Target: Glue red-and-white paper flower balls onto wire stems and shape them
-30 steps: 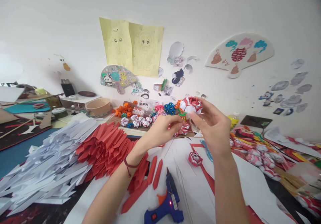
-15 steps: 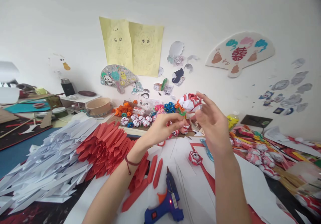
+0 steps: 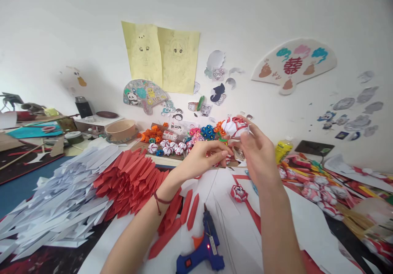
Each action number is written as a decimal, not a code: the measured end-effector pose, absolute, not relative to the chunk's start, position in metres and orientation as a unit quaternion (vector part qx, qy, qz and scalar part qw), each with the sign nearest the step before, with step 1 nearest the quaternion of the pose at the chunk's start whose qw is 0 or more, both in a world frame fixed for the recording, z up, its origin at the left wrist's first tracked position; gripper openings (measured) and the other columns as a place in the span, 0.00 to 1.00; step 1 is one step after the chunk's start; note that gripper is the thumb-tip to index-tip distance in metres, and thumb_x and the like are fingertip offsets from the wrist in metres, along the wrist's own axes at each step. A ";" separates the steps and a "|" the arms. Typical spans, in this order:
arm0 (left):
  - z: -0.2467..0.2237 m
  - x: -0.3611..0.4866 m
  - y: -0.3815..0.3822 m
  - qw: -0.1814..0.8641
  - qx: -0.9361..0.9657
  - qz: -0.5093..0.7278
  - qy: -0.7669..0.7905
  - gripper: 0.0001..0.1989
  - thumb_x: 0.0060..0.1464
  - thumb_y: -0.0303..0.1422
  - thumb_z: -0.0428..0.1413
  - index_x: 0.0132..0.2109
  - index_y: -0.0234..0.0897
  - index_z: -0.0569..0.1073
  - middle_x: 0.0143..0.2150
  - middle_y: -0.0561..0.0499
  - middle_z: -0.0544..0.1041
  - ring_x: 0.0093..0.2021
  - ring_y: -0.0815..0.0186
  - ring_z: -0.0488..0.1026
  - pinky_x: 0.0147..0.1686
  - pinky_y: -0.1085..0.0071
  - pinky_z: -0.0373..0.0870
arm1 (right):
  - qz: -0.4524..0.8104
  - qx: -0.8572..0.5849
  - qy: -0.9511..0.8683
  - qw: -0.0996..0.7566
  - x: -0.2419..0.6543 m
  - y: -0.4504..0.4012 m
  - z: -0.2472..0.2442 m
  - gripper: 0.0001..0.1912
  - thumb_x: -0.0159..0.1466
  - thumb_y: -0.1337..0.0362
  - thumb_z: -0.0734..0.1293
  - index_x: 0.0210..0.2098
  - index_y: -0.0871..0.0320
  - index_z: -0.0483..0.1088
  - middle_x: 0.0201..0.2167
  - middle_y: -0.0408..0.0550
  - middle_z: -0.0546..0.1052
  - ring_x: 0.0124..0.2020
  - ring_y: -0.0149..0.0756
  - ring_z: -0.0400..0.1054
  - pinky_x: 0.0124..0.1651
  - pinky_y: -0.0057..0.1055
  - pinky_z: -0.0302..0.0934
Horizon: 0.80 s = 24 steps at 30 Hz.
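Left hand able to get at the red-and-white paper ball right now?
Likely yes: the right hand grips the paper ball on its right, its left side looks uncovered, and the left hand is close, lower and to the left. Whether it pinches something is unclear.

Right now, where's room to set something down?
Bare paper between glue gun and right forearm, short of the lone rosette; another sheet right of that forearm. Crowded: left with white strips and red strips, back with flowers.
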<state>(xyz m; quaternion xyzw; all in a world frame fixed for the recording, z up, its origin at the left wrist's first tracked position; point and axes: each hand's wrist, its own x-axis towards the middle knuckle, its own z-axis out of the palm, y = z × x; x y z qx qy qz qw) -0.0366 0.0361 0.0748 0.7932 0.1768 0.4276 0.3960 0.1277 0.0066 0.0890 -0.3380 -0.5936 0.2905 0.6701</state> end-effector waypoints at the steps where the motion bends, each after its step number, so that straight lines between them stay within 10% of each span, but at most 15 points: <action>1: 0.074 -0.035 0.035 0.381 0.792 0.438 0.189 0.08 0.64 0.34 0.56 0.43 0.34 0.77 0.29 0.51 0.78 0.30 0.69 0.75 0.33 0.75 0.69 | 0.283 -0.339 -0.590 0.676 0.128 0.007 0.089 0.30 0.63 0.49 0.71 0.61 0.49 0.67 0.56 0.50 0.76 0.45 0.41 0.77 0.48 0.40 0.74; 24: 0.074 -0.033 0.033 0.332 0.751 0.523 0.228 0.10 0.63 0.35 0.56 0.45 0.34 0.77 0.27 0.50 0.80 0.27 0.68 0.73 0.30 0.74 0.66 | 0.265 -0.383 -0.612 0.639 0.134 0.013 0.084 0.33 0.61 0.47 0.72 0.62 0.49 0.65 0.51 0.50 0.79 0.47 0.42 0.77 0.52 0.41 0.71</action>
